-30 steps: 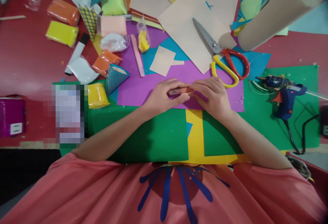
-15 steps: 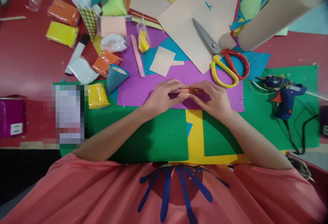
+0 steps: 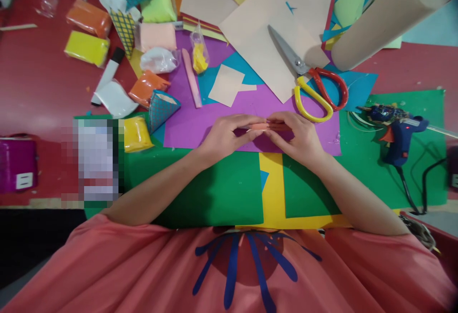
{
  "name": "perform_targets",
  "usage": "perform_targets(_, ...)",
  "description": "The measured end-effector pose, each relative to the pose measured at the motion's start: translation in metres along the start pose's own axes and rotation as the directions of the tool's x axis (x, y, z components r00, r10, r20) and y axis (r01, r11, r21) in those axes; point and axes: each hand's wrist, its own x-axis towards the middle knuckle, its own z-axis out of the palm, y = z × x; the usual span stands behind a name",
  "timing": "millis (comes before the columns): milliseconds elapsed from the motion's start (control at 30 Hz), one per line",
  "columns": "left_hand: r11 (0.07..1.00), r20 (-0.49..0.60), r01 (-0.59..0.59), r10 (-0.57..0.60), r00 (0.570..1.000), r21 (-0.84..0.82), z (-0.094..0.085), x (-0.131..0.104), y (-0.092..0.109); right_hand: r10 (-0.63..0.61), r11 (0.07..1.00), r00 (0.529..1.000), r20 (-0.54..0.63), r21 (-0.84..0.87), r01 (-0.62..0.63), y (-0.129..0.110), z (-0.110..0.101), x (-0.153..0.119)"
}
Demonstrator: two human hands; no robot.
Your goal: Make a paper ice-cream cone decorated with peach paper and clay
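Observation:
Over the purple sheet, my left hand and my right hand meet fingertip to fingertip. Both pinch a thin peach-coloured strip, seen nearly edge-on; whether it is folded paper I cannot tell, and the fingers cover much of it. Just beyond the right hand lie scissors with one yellow and one red handle. A small cut piece of cream paper rests past the left hand, near a pink stick.
Left stand a blue patterned cone, a yellow clay pack and several other packs. On the right, a blue glue gun with its cord lies on a green sheet. A cream paper roll slants at the upper right.
The fingers have shifted very slightly on the peach-coloured strip, and a little more of it shows between them. Everything around them stays as it was.

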Motion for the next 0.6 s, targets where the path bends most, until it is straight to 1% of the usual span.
perform_targets(67, 0.998, 0.035, 0.055, -0.054, 0.998, -0.033, -0.0006, -0.0006, 0.0011, 0.017, 1.000, 1.000, -0.001, 0.018, -0.017, 0.0001, 0.0010, -0.0007)
perform_targets(133, 0.997, 0.052, 0.067, -0.064, 0.997, -0.045, -0.0013, -0.0006, 0.0023, 0.035, 0.999, 0.999, -0.001, 0.038, -0.035, 0.0002, 0.0018, -0.0011)
perform_targets(233, 0.994, 0.056, 0.069, -0.064, 0.996, -0.088, -0.0015, 0.0004, 0.0042, 0.058, 0.997, 0.998, 0.005, 0.052, -0.058, -0.0007, 0.0018, -0.0011)
perform_targets(300, 0.983, 0.053, 0.121, -0.115, 0.992, -0.138, -0.0010, 0.0014, 0.0050, 0.066, 0.996, 0.998, 0.006, 0.066, -0.066, -0.0021, 0.0006, -0.0006)
perform_targets(367, 0.963, 0.043, 0.190, -0.185, 0.982, -0.193, -0.0008, 0.0024, 0.0053, 0.074, 0.993, 0.997, -0.029, 0.097, -0.071, -0.0032, -0.0015, -0.0001)
perform_targets(433, 0.944, 0.030, 0.227, -0.226, 0.974, -0.240, -0.0013, 0.0033, 0.0056, 0.111, 0.984, 0.990, -0.090, 0.150, -0.097, -0.0032, -0.0038, 0.0004)
perform_targets(500, 0.936, 0.015, 0.221, -0.225, 0.974, -0.273, -0.0025, 0.0039, 0.0064, 0.167, 0.964, 0.979, -0.117, 0.227, -0.137, -0.0018, -0.0051, 0.0007)
perform_targets(600, 0.935, -0.009, 0.193, -0.205, 0.979, -0.299, -0.0047, 0.0043, 0.0085, 0.199, 0.925, 0.976, -0.088, 0.347, -0.157, 0.0005, -0.0041, 0.0008)
